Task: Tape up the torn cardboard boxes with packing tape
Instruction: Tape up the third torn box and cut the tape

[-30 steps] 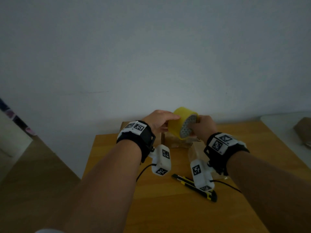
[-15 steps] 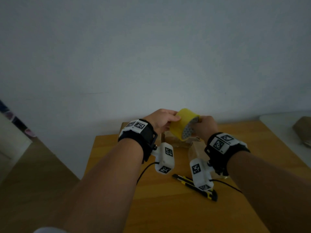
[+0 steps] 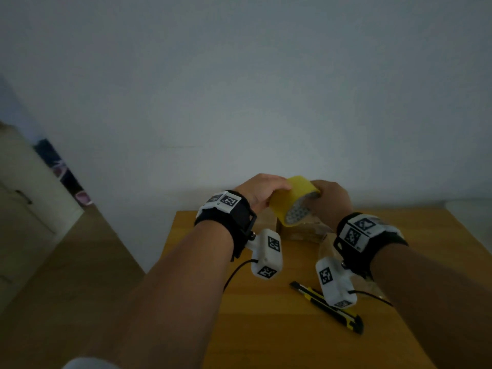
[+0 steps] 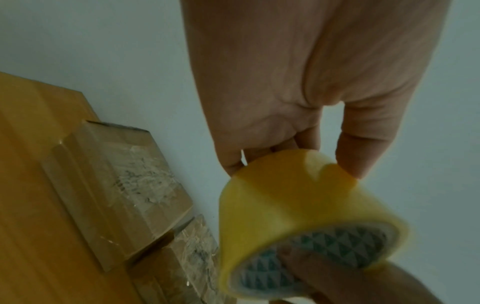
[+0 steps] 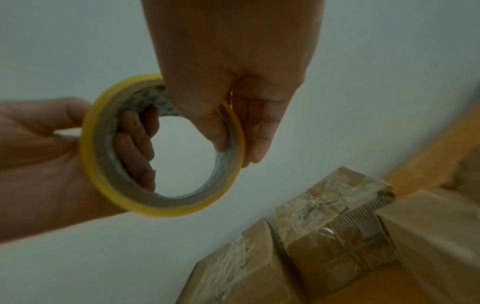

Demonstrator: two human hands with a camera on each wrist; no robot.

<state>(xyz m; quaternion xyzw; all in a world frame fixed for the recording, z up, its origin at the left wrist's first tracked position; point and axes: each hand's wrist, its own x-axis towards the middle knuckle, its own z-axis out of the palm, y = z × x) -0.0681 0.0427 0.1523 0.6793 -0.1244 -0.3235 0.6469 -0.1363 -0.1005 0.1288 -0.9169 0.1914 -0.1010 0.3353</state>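
I see the yellow tape roll (image 3: pixel 294 199) held up between both hands; my left hand (image 3: pixel 259 189) grips its outer face, fingers (image 4: pixel 354 152) curled over it; my right hand (image 3: pixel 330 199) pinches the rim, thumb inside the core; the cardboard boxes (image 5: pixel 335 222) lie below my fingers

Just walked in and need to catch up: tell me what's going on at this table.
A person holds a roll of yellow packing tape in both hands above a wooden table. The left hand grips its outer face; the right hand hooks fingers through its core. No strip of tape is pulled out yet. Cardboard boxes sit below by the wall, and a yellow-black utility knife lies nearer the person.
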